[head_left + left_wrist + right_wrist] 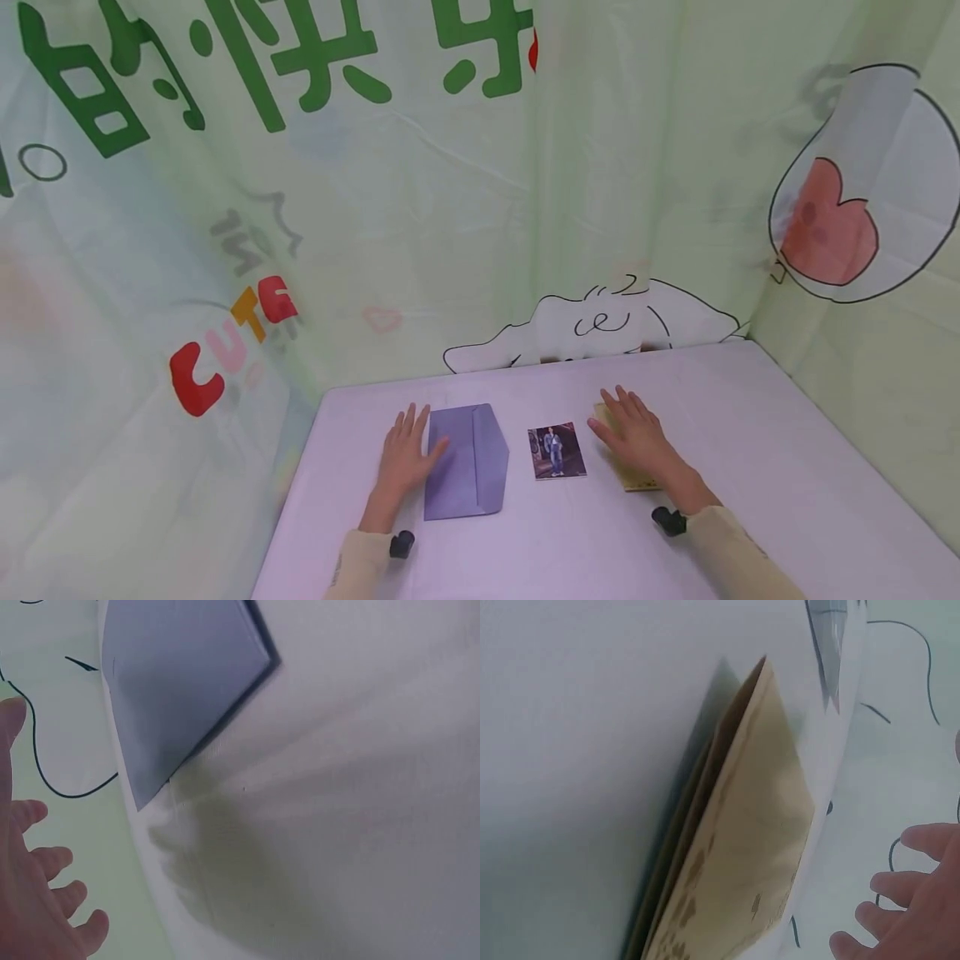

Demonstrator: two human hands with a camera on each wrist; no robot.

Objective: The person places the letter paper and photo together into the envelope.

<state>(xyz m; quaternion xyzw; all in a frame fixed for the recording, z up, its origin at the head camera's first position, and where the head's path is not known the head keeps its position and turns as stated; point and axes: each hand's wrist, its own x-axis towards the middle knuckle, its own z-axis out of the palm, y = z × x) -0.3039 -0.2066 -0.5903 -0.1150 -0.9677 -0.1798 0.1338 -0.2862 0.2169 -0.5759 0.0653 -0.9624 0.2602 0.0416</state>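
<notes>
A purple envelope [453, 462] lies on the table with its flap opened out to the right. Over its left edge spreads my left hand [405, 457], fingers straight and thumb reaching across the paper; in the left wrist view that hand [37, 892] is raised above the tabletop, apart from the envelope [180, 675]. To the right, a folded yellowish card [633, 477] with brown marks is partly hidden under my right hand [637, 437], whose fingers are extended. The right wrist view has the card [742, 825] standing slightly ajar, with the hand [915, 900] off to its side. Neither hand holds anything.
Between the envelope and the card lies a small photo [557, 451] of a standing person. The pale lilac table [540, 550] meets printed curtains [450, 208] at its back and on both sides.
</notes>
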